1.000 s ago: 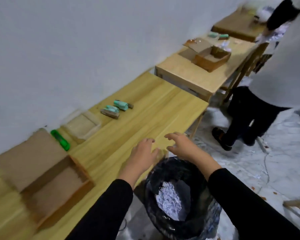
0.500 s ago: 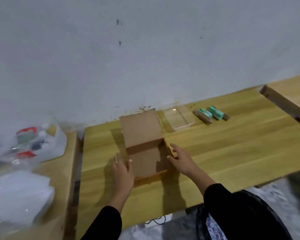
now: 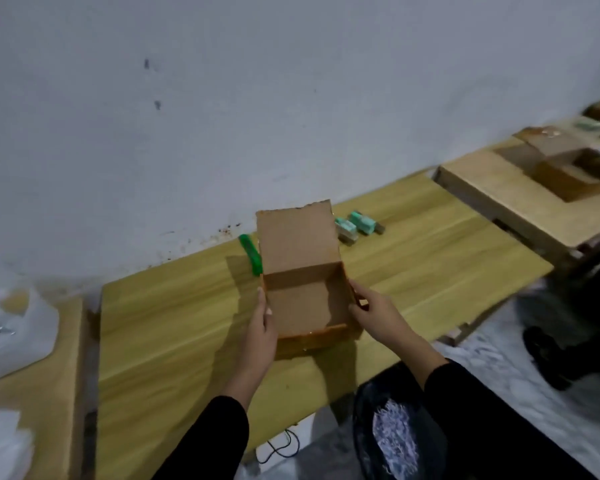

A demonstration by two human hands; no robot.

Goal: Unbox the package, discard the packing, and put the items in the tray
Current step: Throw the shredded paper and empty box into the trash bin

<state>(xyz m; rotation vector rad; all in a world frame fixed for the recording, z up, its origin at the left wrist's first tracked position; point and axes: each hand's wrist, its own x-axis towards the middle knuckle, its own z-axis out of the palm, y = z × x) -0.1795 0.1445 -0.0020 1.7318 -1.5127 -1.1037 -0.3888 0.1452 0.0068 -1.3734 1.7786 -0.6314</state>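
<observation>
The cardboard box [image 3: 305, 299] is now lifted off the wooden table [image 3: 174, 334] — half a second ago it sat flat on it. The left hand [image 3: 258, 332] presses the box's left wall with flat fingers, and the right hand [image 3: 378, 315] grips the right wall, thumb hooked over the edge. The box is open and looks empty, its lid flap standing up. That flap now hides the clear tray seen earlier. Behind the box lie a green cutter [image 3: 252, 252] and two mint-green staplers [image 3: 355, 226]. A black trash bag [image 3: 392, 434] with shredded paper sits below the table edge — near the right sleeve.
</observation>
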